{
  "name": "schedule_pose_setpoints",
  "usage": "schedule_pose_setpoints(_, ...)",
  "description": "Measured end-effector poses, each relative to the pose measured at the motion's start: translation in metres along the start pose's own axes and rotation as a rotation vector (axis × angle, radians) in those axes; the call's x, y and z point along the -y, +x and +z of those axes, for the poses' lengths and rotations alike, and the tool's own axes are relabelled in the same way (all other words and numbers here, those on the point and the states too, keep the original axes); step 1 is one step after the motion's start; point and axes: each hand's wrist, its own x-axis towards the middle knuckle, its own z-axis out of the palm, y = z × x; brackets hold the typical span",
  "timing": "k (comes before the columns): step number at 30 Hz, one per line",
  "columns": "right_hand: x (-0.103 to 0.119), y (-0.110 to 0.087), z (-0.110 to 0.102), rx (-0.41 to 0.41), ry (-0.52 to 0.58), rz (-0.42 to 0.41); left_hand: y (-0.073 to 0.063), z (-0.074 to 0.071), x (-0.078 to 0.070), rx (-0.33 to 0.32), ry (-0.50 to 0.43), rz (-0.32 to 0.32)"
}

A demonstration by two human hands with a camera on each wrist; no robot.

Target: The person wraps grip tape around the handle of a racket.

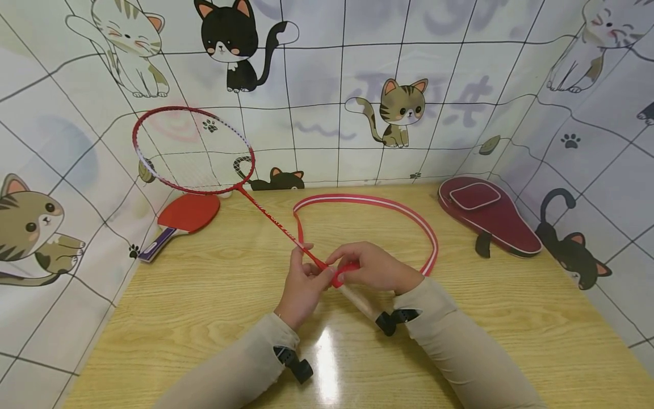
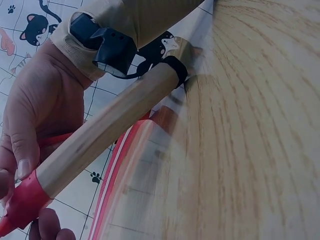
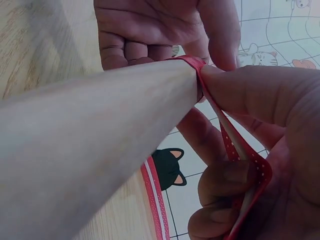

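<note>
A badminton racket (image 1: 271, 218) with a red frame and shaft is held tilted over the table, its head up to the left and its bare wooden handle (image 1: 360, 301) toward the lower right. My left hand (image 1: 301, 292) holds it where the shaft meets the handle. Right at that upper end, my right hand (image 1: 375, 267) pinches red grip tape (image 3: 232, 135) against the wood. In the right wrist view the tape wraps the handle's top edge and runs back through my curled fingers. Its long remainder, red with a pale stripe, arcs across the table behind my hands (image 1: 368, 199).
A red table tennis bat (image 1: 189, 214) lies at the back left of the wooden table (image 1: 204, 318). At the back right rests a dark red bat case (image 1: 485, 213). A cat-patterned cloth (image 1: 327, 130) rises behind and along both sides.
</note>
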Motion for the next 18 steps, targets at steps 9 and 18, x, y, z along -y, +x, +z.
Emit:
schedule_pose_setpoints(9, 0.0028, 0.0001, 0.0006, -0.019, -0.07, 0.036, 0.0006, 0.0012, -0.0002, 0.003, 0.036, 0.009)
schedule_pose_setpoints(18, -0.0029, 0.0006, -0.0042, 0.01, -0.002, 0.028, 0.0022, 0.001, -0.0005, 0.025, 0.006, 0.0)
